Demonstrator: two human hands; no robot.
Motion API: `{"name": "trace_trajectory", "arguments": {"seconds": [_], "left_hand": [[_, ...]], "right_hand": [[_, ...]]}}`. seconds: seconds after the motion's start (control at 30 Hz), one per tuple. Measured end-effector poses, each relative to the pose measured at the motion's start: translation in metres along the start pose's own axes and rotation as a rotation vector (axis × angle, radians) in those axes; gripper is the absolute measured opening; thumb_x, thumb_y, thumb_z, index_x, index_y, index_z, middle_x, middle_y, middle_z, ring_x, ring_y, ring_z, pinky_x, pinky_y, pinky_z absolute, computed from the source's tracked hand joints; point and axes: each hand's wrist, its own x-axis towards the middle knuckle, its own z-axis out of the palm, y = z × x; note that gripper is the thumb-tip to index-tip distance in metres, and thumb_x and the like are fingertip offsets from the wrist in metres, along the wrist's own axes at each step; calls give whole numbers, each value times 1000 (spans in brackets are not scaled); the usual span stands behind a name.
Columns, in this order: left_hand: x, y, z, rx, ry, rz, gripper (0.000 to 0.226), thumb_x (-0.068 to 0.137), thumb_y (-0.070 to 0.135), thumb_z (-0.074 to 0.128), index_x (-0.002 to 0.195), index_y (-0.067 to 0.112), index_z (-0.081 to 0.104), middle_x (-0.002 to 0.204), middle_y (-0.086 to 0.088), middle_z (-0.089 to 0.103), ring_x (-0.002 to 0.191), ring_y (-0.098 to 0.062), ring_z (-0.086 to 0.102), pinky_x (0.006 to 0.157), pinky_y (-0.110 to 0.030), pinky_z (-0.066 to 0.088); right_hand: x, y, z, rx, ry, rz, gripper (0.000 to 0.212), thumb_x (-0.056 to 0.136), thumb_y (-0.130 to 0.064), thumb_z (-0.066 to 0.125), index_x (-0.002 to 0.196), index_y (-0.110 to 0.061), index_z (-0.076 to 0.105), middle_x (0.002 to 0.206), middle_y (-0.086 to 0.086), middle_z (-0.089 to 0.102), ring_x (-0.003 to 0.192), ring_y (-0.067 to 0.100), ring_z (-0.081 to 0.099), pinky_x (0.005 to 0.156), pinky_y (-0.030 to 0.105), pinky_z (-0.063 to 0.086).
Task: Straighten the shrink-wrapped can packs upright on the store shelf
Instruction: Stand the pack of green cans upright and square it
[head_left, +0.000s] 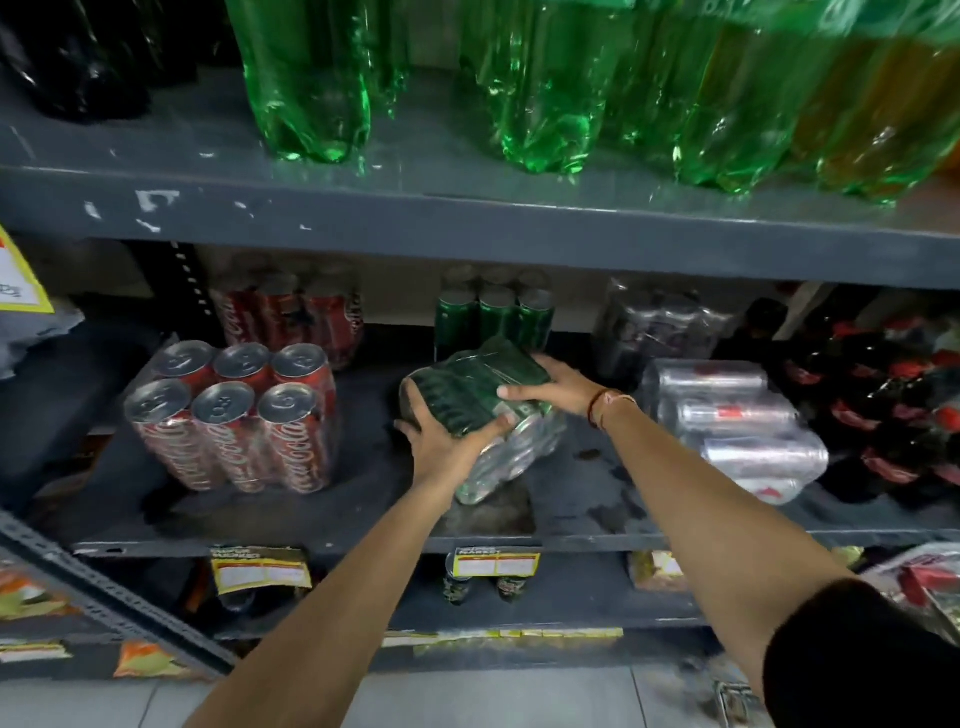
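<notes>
Both hands' grip is clamped on green can pack (480, 410), lying tilted mid-shelf: left hand (447, 441) on its near end, right hand (556, 387) on its top far side. Grey shelf (311, 519) carries it. Green bottles (519, 93) stand on upper shelf. Red can pack (234, 415) upright to the left; silver can pack (737, 426) lies on its side to the right. Second green pack (493, 312) upright behind.

Both hands gripped the green can pack (480, 410), which lay tilted on the grey shelf (363, 514): the left hand (447, 441) at its near end, the right hand (556, 387) on top. Left of it a red can pack (234, 415) stood upright; right of it a silver can pack (732, 421) lay on its side.
</notes>
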Motion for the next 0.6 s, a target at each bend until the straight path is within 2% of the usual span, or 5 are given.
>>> {"name": "trace_trajectory", "arguments": {"seconds": [0.2, 0.33, 0.4, 0.47, 0.6], "left_hand": [[1, -5, -1, 56, 43, 138, 133, 50, 49, 86, 144, 41, -8, 156, -13, 13, 139, -31, 26, 112, -48, 29], [-7, -6, -6, 136, -50, 287, 133, 47, 52, 87, 145, 36, -2, 155, -8, 22, 141, -29, 25, 111, -52, 30], [-12, -11, -10, 184, -110, 377, 137, 48, 55, 86, 145, 37, -9, 158, -6, 15, 145, -25, 18, 114, -52, 26], [-14, -16, -16, 288, -142, 488, 140, 49, 61, 82, 143, 39, -19, 160, 2, -2, 147, -16, 4, 117, -46, 17], [-9, -23, -27, 514, -158, 614, 134, 51, 73, 70, 137, 44, -29, 153, 20, -27, 136, 13, -17, 111, -24, 9]], "right_hand": [[-13, 7, 8, 59, 100, -70, 125, 38, -80, 70, 145, -31, 27, 143, 2, 47, 132, 22, 44, 113, 36, 32], [-38, 26, 19, 164, 266, -153, 114, 41, -79, 72, 141, -46, 27, 128, -13, 59, 125, 12, 50, 111, 34, 36], [-54, 35, 32, 212, 381, -212, 112, 45, -77, 74, 141, -49, 22, 119, -24, 59, 118, 3, 54, 105, 27, 40], [-68, 43, 52, 247, 519, -280, 112, 50, -74, 74, 143, -48, 16, 133, -18, 53, 125, 3, 49, 104, 26, 39], [-83, 54, 84, 235, 659, -375, 110, 61, -73, 66, 144, -49, -2, 153, -27, 10, 139, -11, 13, 107, 6, 16]]}}
